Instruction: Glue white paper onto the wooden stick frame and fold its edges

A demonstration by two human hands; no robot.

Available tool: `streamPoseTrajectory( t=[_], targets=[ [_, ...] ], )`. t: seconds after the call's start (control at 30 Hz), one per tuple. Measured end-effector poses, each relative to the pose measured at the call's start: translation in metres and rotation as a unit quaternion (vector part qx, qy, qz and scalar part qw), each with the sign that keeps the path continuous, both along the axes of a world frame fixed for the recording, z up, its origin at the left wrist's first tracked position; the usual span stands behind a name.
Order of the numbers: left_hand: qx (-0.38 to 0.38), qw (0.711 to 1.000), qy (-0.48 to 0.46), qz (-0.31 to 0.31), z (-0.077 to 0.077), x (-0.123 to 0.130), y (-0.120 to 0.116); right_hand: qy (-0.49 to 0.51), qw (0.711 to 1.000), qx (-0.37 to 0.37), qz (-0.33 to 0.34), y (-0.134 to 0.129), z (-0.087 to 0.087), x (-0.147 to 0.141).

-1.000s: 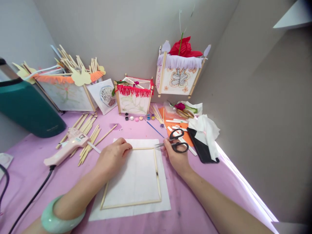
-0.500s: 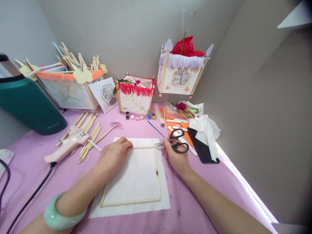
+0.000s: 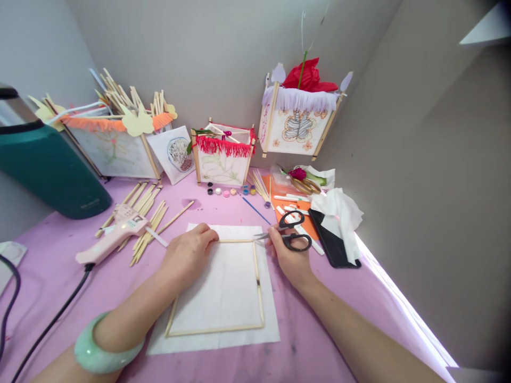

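Observation:
A square frame of thin wooden sticks lies on a sheet of white paper. My left hand rests over the frame's upper left corner, its fingers closed on the top stick. In my right hand are black-handled scissors, held by the blade end with the handles pointing right. The scissor tips touch or hover just over the frame's upper right corner; which one I cannot tell.
On the purple table, a pink glue gun and loose sticks lie left. Behind stand a green bottle and decorated paper lanterns. A black phone, tissue and white markers lie right.
The whole view has shifted very slightly. Both hands, the scissors and the stick frame keep the same places relative to one another.

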State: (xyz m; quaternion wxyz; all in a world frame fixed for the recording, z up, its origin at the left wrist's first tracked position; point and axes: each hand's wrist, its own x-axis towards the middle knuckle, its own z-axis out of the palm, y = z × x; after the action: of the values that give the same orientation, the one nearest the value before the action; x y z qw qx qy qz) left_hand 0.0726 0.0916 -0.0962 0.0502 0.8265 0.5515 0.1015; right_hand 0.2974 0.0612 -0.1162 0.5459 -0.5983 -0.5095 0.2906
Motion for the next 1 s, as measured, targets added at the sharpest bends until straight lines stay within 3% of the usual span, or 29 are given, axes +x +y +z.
streamPoseTrajectory(
  t=[0.5, 0.63, 0.73, 0.87, 1.0],
  targets=[
    [0.004, 1.000, 0.009, 0.005, -0.001, 0.001, 0.000, -0.005, 1.000, 0.017, -0.010, -0.001, 0.001, 0.000],
    [0.043, 0.999, 0.010, 0.000, 0.004, 0.002, -0.006, -0.014, 1.000, 0.014, -0.005, -0.001, 0.003, 0.000],
    [0.066, 0.994, 0.007, -0.085, 0.010, 0.010, -0.014, -0.010, 1.000, 0.006, -0.004, -0.002, 0.003, 0.000],
    [0.032, 0.973, 0.022, -0.227, 0.013, 0.028, -0.027, -0.033, 0.999, 0.020, -0.009, -0.002, 0.003, 0.000],
    [0.010, 0.961, 0.033, -0.276, 0.008, 0.039, -0.031, -0.035, 0.999, 0.029, -0.007, 0.000, 0.002, 0.001]
  ],
)
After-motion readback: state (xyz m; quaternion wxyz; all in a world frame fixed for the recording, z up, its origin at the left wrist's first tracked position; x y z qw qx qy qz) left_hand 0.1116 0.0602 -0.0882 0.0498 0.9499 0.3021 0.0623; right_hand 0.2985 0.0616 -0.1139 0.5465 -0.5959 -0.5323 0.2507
